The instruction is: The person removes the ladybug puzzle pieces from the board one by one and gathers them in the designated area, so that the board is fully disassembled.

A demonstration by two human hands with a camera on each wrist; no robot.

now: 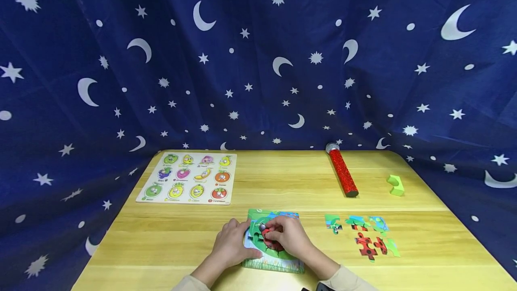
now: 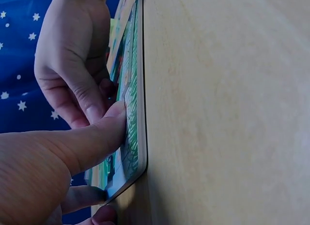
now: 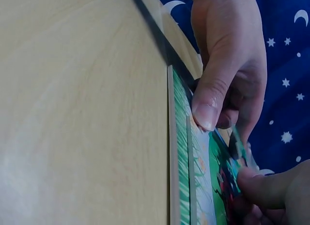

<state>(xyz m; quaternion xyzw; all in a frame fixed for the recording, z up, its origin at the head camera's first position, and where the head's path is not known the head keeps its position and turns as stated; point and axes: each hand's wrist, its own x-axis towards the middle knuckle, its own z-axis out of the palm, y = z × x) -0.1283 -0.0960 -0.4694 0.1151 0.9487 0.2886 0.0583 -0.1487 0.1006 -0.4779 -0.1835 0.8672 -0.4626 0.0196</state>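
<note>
A ladybug jigsaw board [image 1: 274,265] with a green and blue picture and a grassy lower border lies flat at the table's front. My left hand [image 1: 231,244] holds its left edge, thumb on top; in the left wrist view the fingertips sit at the board's side. Over the middle of the picture, my right hand [image 1: 288,236] pinches a puzzle piece [image 3: 237,140] between thumb and fingers. The piece looks tilted up in the right wrist view, and the fingers hide much of it. Red ladybug parts show beneath the hand.
Loose puzzle pieces [image 1: 365,247] lie on the table [image 1: 169,237] right of the board, several in all. Farther back are a red glittery microphone [image 1: 342,172] and a light green block [image 1: 396,185]. A fruit peg board [image 1: 187,178] lies back left. A starry blue curtain [image 1: 258,80] hangs behind.
</note>
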